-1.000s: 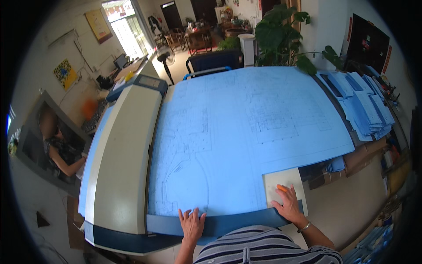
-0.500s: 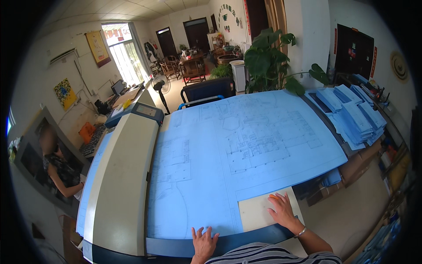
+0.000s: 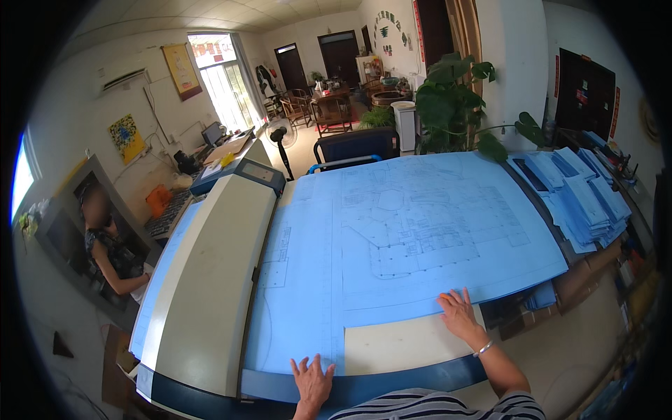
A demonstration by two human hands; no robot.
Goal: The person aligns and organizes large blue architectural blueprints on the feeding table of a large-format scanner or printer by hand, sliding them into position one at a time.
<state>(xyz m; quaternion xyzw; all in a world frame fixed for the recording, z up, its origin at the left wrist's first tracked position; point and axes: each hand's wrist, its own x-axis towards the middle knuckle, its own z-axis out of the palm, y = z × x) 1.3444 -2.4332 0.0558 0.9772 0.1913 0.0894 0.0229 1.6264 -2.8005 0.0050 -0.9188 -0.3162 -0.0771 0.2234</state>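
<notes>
Two bare hands are at the near side of the desk [image 3: 399, 350], over which blueprint sheets [image 3: 434, 210] lie spread. The left hand [image 3: 312, 381] has its fingers wide apart at the sheets' near edge, beside a dark blue rail [image 3: 420, 376]. Toward the near right corner, the right hand [image 3: 462, 318] bends its fingers at the sheets' edge; whether they grip the small orange object [image 3: 444, 298] there, I cannot tell. A cream machine housing [image 3: 203, 280] spans the left edge.

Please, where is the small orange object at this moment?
In the head view, right of centre, the small orange object is in the right hand, by the lower edge of the blue drawing sheet.
</notes>
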